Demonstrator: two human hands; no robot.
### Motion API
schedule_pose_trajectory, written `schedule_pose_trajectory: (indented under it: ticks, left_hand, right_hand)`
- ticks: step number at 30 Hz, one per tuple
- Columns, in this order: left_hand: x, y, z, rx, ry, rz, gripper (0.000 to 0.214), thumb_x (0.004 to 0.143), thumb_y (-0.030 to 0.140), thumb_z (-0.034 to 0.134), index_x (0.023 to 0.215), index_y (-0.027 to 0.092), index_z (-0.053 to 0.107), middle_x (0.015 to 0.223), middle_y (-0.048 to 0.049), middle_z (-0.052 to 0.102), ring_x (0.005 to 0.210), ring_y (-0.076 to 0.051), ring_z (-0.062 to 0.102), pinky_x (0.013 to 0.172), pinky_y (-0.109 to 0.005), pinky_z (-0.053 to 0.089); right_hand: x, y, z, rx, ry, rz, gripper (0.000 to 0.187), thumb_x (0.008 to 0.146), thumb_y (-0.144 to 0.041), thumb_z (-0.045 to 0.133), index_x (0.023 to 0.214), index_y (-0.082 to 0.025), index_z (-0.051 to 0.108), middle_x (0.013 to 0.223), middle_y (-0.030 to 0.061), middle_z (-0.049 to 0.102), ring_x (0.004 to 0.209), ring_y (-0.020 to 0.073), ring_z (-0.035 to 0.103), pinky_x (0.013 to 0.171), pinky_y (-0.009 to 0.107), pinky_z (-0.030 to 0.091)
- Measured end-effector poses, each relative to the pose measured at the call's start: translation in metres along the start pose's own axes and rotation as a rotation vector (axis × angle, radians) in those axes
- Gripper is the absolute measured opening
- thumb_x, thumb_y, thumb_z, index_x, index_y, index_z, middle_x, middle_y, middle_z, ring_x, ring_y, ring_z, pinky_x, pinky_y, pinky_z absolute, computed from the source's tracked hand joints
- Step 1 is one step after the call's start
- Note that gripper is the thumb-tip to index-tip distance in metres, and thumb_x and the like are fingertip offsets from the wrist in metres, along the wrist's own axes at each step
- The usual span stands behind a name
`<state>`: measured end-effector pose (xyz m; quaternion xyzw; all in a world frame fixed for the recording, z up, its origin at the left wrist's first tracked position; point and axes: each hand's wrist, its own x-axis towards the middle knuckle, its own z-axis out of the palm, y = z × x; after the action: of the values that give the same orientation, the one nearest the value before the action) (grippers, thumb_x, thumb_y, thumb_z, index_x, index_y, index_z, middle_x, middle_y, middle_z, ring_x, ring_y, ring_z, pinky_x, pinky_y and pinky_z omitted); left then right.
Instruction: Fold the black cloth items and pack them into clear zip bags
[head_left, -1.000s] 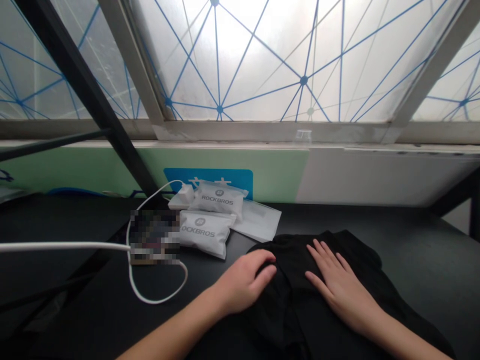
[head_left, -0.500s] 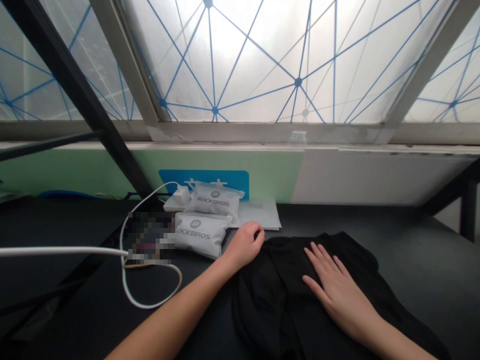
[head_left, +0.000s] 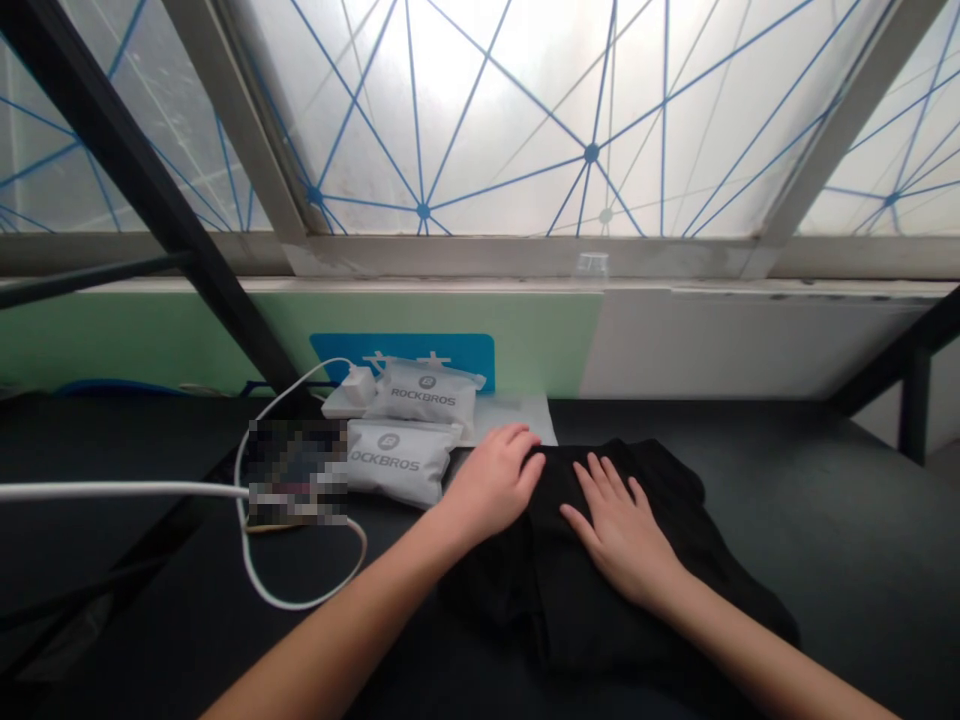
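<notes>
Resting left hand (head_left: 491,482) on the edge of a bunched soft black fabric garment (head_left: 592,590), fingers lightly curled, not clenched, no grasp visible; laying right hand (head_left: 619,530) flat on the same garment, fingers spread and released; garment lying at 6 o'clock on a matte black tabletop (head_left: 825,520); white ROCKBROS-printed pouches (head_left: 386,462) at 11 o'clock, just beside left hand; thin white cable (head_left: 112,490) looping at 9 o'clock
</notes>
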<state>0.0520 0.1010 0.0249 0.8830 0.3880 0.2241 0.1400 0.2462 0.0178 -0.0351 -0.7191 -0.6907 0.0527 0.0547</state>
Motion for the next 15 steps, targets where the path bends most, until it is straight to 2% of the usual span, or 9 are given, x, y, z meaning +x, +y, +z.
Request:
schedule_pose_trajectory:
  ticks: [2, 4, 7, 9, 11, 13, 15]
  left_hand:
    - [-0.012, 0.01, 0.01, 0.056, -0.132, 0.042, 0.048, 0.102, 0.044, 0.048, 0.142, 0.019, 0.055, 0.157, -0.0167, 0.044, 0.146, -0.036, 0.04, 0.118, -0.056, 0.034]
    - [-0.025, 0.014, 0.023, 0.081, -0.233, 0.062, 0.06, 0.099, 0.053, 0.05, 0.15, 0.021, 0.046, 0.164, -0.0159, 0.034, 0.152, -0.039, 0.027, 0.12, -0.064, 0.027]
    - [-0.037, 0.01, 0.034, 0.08, -0.257, 0.079, 0.065, 0.101, 0.057, 0.045, 0.155, 0.022, 0.039, 0.166, -0.014, 0.03, 0.155, -0.037, 0.02, 0.122, -0.065, 0.02]
    - [-0.04, 0.007, 0.034, 0.06, -0.251, 0.09, 0.064, 0.102, 0.057, 0.042, 0.155, 0.021, 0.039, 0.166, -0.0138, 0.03, 0.155, -0.037, 0.019, 0.123, -0.064, 0.02]
    - [-0.04, 0.005, 0.029, 0.022, -0.247, 0.119, 0.061, 0.102, 0.056, 0.042, 0.152, 0.021, 0.043, 0.164, -0.0132, 0.034, 0.155, -0.036, 0.021, 0.122, -0.064, 0.022]
    - [-0.041, 0.006, 0.023, -0.022, -0.216, 0.14, 0.053, 0.103, 0.051, 0.043, 0.148, 0.023, 0.048, 0.16, -0.0107, 0.042, 0.153, -0.033, 0.028, 0.122, -0.063, 0.025]
    - [-0.042, 0.008, 0.019, -0.027, -0.158, 0.141, 0.045, 0.103, 0.044, 0.046, 0.143, 0.024, 0.053, 0.155, -0.0092, 0.049, 0.15, -0.033, 0.034, 0.121, -0.062, 0.027]
  right_hand:
    - [0.007, -0.003, -0.001, 0.001, -0.022, 0.003, 0.071, 0.103, -0.057, 0.031, 0.16, -0.015, 0.03, 0.168, 0.0117, 0.018, 0.156, 0.0319, 0.014, 0.123, 0.058, 0.02]
    - [0.012, -0.003, -0.002, 0.01, -0.05, -0.006, 0.071, 0.103, -0.056, 0.032, 0.16, -0.015, 0.029, 0.169, 0.0111, 0.016, 0.156, 0.0314, 0.013, 0.123, 0.057, 0.019]
    - [0.017, 0.002, -0.012, 0.012, -0.102, -0.033, 0.072, 0.102, -0.055, 0.037, 0.16, -0.015, 0.029, 0.168, 0.0126, 0.019, 0.156, 0.0326, 0.015, 0.122, 0.058, 0.021]
    - [0.022, 0.002, -0.026, -0.014, -0.112, -0.064, 0.066, 0.101, -0.051, 0.042, 0.155, -0.013, 0.04, 0.165, 0.0169, 0.031, 0.153, 0.0352, 0.027, 0.119, 0.057, 0.03]
    - [0.029, -0.004, -0.044, -0.04, -0.07, -0.118, 0.052, 0.101, -0.042, 0.043, 0.142, -0.012, 0.058, 0.152, 0.0204, 0.051, 0.14, 0.0362, 0.048, 0.109, 0.052, 0.042]
    - [0.039, -0.019, -0.063, -0.012, 0.018, -0.178, 0.042, 0.103, -0.035, 0.04, 0.126, -0.013, 0.067, 0.131, 0.0181, 0.067, 0.117, 0.0324, 0.065, 0.097, 0.045, 0.049]
    - [0.052, -0.044, -0.075, 0.079, 0.096, -0.232, 0.036, 0.103, -0.035, 0.041, 0.119, -0.017, 0.069, 0.116, 0.0126, 0.072, 0.101, 0.0274, 0.069, 0.087, 0.039, 0.051]
